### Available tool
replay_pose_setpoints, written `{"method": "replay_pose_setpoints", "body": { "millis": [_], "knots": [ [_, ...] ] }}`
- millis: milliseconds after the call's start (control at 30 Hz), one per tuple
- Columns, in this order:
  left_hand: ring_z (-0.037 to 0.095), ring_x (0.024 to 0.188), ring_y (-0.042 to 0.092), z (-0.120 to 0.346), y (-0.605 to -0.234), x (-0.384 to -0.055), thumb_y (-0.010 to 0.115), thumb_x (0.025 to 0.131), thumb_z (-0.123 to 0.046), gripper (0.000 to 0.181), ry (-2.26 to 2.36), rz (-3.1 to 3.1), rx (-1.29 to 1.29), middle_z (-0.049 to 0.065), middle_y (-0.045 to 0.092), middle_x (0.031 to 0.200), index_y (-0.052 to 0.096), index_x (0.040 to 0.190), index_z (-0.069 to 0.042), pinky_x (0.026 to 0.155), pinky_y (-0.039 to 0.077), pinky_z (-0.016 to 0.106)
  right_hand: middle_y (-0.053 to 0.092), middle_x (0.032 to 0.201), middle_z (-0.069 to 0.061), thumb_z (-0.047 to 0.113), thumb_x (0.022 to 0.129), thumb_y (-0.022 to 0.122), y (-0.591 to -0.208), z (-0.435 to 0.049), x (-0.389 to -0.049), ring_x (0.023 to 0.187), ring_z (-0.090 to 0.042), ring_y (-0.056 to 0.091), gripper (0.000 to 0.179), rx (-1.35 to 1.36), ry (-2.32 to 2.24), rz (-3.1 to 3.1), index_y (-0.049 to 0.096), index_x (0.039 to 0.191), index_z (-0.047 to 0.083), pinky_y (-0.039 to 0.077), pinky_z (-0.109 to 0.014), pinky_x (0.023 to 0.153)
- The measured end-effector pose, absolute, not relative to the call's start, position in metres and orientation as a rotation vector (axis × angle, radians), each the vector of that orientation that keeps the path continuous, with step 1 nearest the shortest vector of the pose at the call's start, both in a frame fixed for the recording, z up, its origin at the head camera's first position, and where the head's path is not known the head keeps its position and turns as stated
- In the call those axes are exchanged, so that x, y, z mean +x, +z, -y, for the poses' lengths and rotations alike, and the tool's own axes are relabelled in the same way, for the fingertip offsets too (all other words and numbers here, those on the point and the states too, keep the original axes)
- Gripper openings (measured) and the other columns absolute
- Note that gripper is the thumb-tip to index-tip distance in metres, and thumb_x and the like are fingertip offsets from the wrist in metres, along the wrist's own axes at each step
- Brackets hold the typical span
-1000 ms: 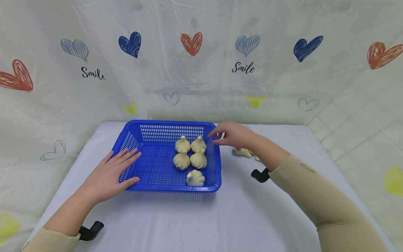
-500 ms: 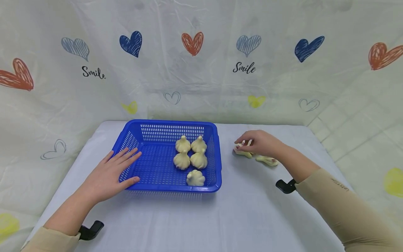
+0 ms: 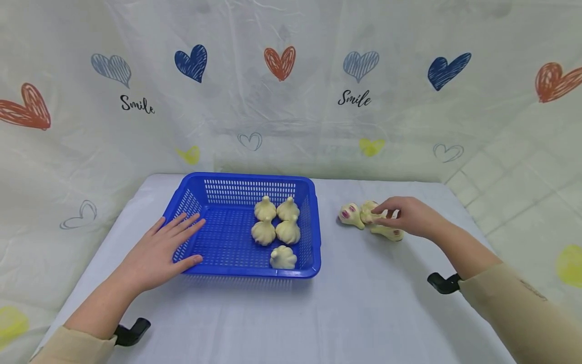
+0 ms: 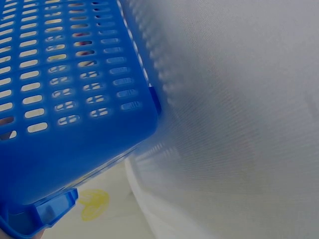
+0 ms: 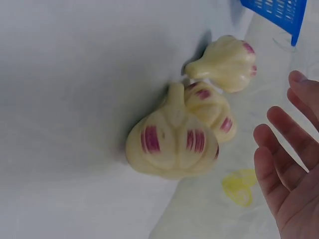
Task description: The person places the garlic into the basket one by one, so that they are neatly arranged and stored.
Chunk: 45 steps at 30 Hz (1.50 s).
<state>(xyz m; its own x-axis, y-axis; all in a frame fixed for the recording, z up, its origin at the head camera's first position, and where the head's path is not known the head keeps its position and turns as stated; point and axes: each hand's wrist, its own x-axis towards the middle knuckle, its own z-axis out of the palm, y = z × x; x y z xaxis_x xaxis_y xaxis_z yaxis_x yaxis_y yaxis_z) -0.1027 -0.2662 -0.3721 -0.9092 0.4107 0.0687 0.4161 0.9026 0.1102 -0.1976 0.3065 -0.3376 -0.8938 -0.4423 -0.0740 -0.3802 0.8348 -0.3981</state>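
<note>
Left hand [image 3: 156, 255] spread wide at blue basket [image 3: 227, 272], five garlic bulbs [image 3: 288, 232] inside, right hand [image 3: 411, 217] relaxed, half-spread, beside three purple-streaked bulbs [image 5: 172, 147]

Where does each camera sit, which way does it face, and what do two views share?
Head: on the head, facing forward and down at the blue basket and garlic bulbs; left hand and right hand both show.
Left wrist: on that wrist, facing the basket's slotted side and white cloth; the left hand barely shows, lower left.
Right wrist: on that wrist, facing three loose bulbs; the right hand shows at the right.
Shared: head and right wrist both show those bulbs.
</note>
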Motion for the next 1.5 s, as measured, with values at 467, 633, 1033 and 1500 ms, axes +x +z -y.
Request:
{"method": "replay_pose_setpoints", "body": {
  "millis": [467, 633, 1033, 1500],
  "knots": [
    [0.035, 0.149, 0.021, 0.266, -0.373, -0.103, 0.057, 0.092, -0.061, 0.079, -0.181, 3.025, -0.651, 0.005, 0.028, 0.162, 0.032, 0.157, -0.023, 0.122, -0.004, 0.049, 0.063, 0.121, -0.012, 0.034, 0.088, 0.075, -0.348, -0.326, -0.195, 0.1, -0.029, 0.059, 0.045, -0.502, -0.387, -2.893, 0.068, 0.126, 0.012, 0.05, -0.039, 0.074],
    [0.035, 0.149, 0.021, 0.266, -0.374, -0.103, 0.057, 0.092, -0.062, 0.08, -0.178, 3.024, -0.65, 0.005, 0.028, 0.162, 0.032, 0.157, -0.023, 0.122, -0.002, 0.051, 0.057, 0.13, -0.019, 0.039, 0.087, 0.075, -0.355, -0.329, -0.196, 0.11, -0.037, 0.057, 0.053, -0.42, -0.36, -2.84, 0.064, 0.13, 0.01, 0.052, -0.053, 0.084],
    [0.036, 0.149, 0.022, 0.266, -0.373, -0.103, 0.058, 0.092, -0.06, 0.079, -0.184, 3.019, -0.658, 0.005, 0.028, 0.162, 0.032, 0.157, -0.023, 0.122, 0.001, 0.053, 0.056, 0.121, -0.019, 0.031, 0.086, 0.077, -0.369, -0.329, -0.197, 0.103, -0.033, 0.055, 0.056, -0.419, -0.371, -2.78, 0.061, 0.132, 0.005, 0.05, -0.055, 0.087],
    [0.036, 0.149, 0.021, 0.265, -0.372, -0.103, 0.057, 0.092, -0.061, 0.08, -0.186, 3.029, -0.645, 0.006, 0.028, 0.162, 0.031, 0.157, -0.022, 0.122, -0.004, 0.049, 0.055, 0.127, -0.026, 0.023, 0.086, 0.076, -0.377, -0.331, -0.192, 0.109, -0.037, 0.055, 0.054, -0.442, -0.391, -2.77, 0.06, 0.132, 0.002, 0.048, -0.057, 0.091]
  ]
}}
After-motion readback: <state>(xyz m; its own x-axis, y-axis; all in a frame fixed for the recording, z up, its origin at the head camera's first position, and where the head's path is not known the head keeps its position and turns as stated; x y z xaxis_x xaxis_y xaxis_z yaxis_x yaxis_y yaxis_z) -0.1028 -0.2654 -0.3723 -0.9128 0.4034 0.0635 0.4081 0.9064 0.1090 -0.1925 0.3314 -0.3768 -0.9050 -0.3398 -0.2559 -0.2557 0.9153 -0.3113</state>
